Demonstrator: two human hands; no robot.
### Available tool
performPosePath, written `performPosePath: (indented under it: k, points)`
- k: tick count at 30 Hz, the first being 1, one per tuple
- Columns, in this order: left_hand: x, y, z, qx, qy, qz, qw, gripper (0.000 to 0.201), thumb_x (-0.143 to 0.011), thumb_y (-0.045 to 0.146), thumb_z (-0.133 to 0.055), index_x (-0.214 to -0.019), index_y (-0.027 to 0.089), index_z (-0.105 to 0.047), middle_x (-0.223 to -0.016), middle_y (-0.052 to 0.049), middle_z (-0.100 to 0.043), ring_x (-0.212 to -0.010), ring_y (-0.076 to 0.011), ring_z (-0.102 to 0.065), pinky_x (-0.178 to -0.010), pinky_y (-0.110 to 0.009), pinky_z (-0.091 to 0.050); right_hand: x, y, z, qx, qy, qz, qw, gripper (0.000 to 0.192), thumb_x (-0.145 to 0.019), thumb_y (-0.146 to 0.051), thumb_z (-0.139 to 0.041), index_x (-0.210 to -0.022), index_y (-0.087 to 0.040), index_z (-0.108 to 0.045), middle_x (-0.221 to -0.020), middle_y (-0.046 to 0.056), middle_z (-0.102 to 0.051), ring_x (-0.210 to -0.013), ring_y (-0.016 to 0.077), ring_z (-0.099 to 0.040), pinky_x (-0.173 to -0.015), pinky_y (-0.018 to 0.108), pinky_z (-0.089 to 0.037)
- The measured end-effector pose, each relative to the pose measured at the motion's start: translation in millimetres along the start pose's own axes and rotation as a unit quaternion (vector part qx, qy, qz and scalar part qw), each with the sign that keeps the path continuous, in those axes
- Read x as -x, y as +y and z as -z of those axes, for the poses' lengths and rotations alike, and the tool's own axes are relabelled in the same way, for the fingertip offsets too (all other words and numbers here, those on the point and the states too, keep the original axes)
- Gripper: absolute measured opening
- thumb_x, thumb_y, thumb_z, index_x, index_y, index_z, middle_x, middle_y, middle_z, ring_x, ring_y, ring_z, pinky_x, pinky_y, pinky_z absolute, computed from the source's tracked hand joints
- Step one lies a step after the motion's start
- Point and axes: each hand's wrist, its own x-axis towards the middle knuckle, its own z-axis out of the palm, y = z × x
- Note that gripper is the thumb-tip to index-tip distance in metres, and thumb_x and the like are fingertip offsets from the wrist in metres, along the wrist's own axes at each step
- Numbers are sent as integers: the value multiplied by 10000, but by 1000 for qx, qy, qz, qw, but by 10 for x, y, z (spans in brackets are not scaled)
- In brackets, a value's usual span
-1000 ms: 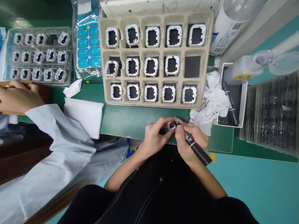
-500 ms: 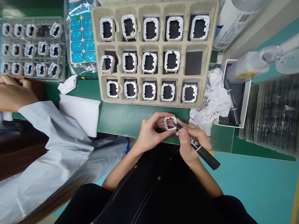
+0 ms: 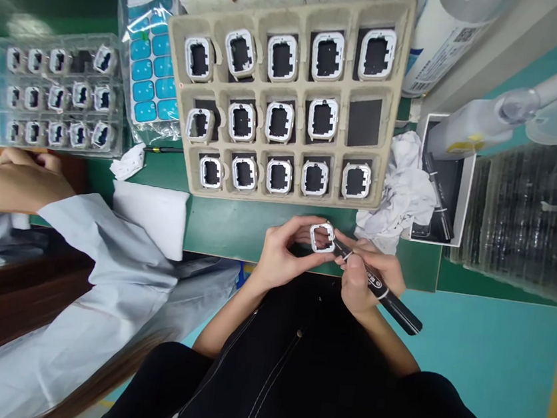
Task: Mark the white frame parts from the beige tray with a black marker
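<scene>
Between the fingers of my left hand [image 3: 281, 249] is a small white watch-case frame [image 3: 313, 238], its opening facing up. My right hand [image 3: 369, 276] is closed round a black marker pen [image 3: 391, 302], whose tip end points left and lies close to the frame's right edge. Whether the tip touches the frame I cannot tell. Both hands are over the front edge of the green table [image 3: 226, 226]. Just beyond them, a beige moulded tray [image 3: 279, 199] holds similar white frames in its compartments; the rightmost one of the middle row shows only a dark pad.
Crumpled white paper [image 3: 407, 183] and a white box [image 3: 466, 190] with a dark pen lie right of the tray, near bottles [image 3: 460, 136] and stacked clear trays [image 3: 518, 223]. At left are a co-worker's hand [image 3: 24, 183], a clear tray [image 3: 66, 81] and a folded white cloth [image 3: 151, 218].
In my right hand the marker has drawn slightly back, right and down, its tip leaving the frame's inner opening. The frame's tilt differs slightly. The whole view has shifted a little.
</scene>
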Motion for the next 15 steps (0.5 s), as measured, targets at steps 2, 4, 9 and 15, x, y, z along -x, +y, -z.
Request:
performPosePath:
  k: [2,4,9,15]
  points:
    - [3,-19,-18,-3,6,-26,1000,625,-965,547,-1068,-1451,242,-822,-1230,-106,-961,-1052,-272,-973,-1019,-376,-821,33,19,7,1,34,-2,999,127,-1115,-335,-819,-1092,-301,-699,-755,-64,-797,-798,316,-924,-796,533,-792]
    - [15,-38,-39,-24,19,-54,998,606,-982,546,-1053,-1456,242,-827,-1233,-111,-959,-1017,-264,-970,-986,-367,-821,67,55,16,15,63,-13,998,198,-1109,-405,-811,-1039,-294,-663,-721,-70,-758,-752,325,-914,-751,516,-770]
    - [-4,84,1,-158,42,-181,970,565,-996,522,-1039,-1459,283,-820,-1272,-123,-940,-1065,-297,-947,-894,-389,-809,48,156,10,-11,159,-5,987,253,-1040,-457,-833,-959,-303,-649,-644,-77,-678,-587,302,-812,-635,516,-744]
    - [-612,703,199,-296,-18,-353,887,661,-1061,504,-977,-1627,295,-709,-1450,-144,-891,-1310,-344,-884,-1167,-516,-740,-55,167,-17,-62,175,16,983,196,-1016,-370,-881,-958,-272,-722,-641,-75,-668,-544,221,-719,-609,415,-701]
